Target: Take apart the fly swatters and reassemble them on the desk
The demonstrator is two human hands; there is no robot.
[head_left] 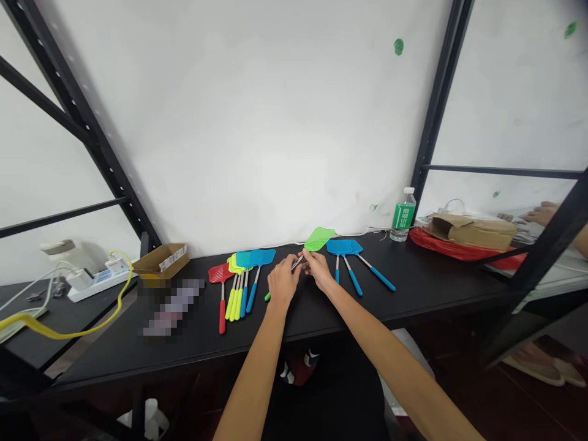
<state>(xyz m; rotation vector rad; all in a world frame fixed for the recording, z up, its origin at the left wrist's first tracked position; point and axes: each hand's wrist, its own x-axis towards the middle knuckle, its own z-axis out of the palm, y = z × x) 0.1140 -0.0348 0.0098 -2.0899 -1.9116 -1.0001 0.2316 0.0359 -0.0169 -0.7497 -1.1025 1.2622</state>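
Observation:
Both of my hands are closed on one green fly swatter (320,239) above the black table. My left hand (283,283) grips its metal rod, and the green handle end pokes out beyond that hand. Close to the mesh head, my right hand (316,267) pinches the rod. To the left lie a red fly swatter (222,300), several yellow fly swatters (236,300) and blue fly swatters (252,294), their heads overlapping. On the right are more blue fly swatters (353,277), fanned out with handles toward me.
A water bottle (403,215) stands at the back right by the shelf post. On the left sit an open cardboard box (162,262), a power strip (101,282) and a yellow cable (120,303). At far right, another person's hand (542,213) is near a cardboard package (478,231).

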